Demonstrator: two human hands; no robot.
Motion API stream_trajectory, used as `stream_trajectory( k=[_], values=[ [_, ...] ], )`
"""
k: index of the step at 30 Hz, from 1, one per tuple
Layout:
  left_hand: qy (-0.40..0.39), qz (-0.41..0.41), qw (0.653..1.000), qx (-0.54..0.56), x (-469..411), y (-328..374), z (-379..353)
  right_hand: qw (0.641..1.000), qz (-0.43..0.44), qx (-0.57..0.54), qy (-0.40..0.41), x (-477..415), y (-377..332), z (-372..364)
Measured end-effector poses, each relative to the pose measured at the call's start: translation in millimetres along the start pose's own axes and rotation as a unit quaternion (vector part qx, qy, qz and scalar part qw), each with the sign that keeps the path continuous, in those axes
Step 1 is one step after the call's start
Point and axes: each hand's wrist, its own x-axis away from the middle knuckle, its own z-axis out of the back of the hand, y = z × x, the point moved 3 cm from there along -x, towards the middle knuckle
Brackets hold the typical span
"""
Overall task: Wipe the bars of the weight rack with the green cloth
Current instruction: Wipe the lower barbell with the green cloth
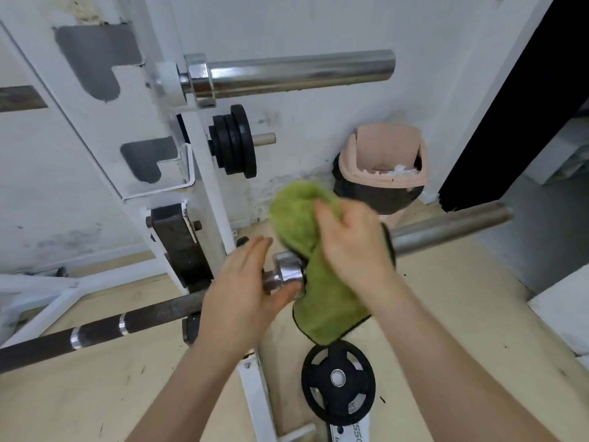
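Observation:
A white weight rack point(134, 100) holds two barbells. The upper bar's chrome sleeve point(299, 70) sticks out to the right. The lower bar point(446, 229) runs from lower left to right, with a chrome collar point(287, 272). A green cloth point(306, 224) is draped over the lower bar's sleeve beside the collar. My right hand point(353, 244) presses on the cloth and grips it around the bar. My left hand point(248, 288) is next to the collar with fingers apart, thumb under it; no grip on it shows.
Black weight plates point(236, 141) hang on a peg of the rack. Another black plate point(338, 378) sits low, below the cloth. A pink bin point(382, 167) stands against the wall. A dark doorway edge point(510, 122) is at the right.

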Motion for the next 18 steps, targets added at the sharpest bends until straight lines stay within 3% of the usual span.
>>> stream_trajectory(
  k=[2,5,10,13,15,16,18],
  values=[
    [-0.086,0.041,0.994,-0.059,-12,-1,-4,0.993,0.074,0.065,-0.070,34,-3,-34],
    [-0.077,0.057,0.994,-0.059,-9,0,-10,0.980,0.120,0.146,-0.060,33,6,-52],
    [-0.031,0.016,0.998,-0.050,0,5,-9,0.960,-0.043,0.225,-0.159,-31,37,-48],
    [-0.028,-0.006,0.998,-0.047,4,6,-8,0.946,-0.081,0.304,-0.072,-56,44,-13],
    [-0.046,0.035,0.997,0.042,-3,6,-3,0.970,-0.057,0.235,-0.013,-58,39,10],
    [-0.052,0.059,0.994,0.072,-9,7,-3,0.985,-0.035,0.169,-0.013,-51,31,12],
    [-0.093,0.049,0.994,0.031,-18,13,-9,0.993,0.007,0.105,-0.057,-23,17,-5]
  ],
)
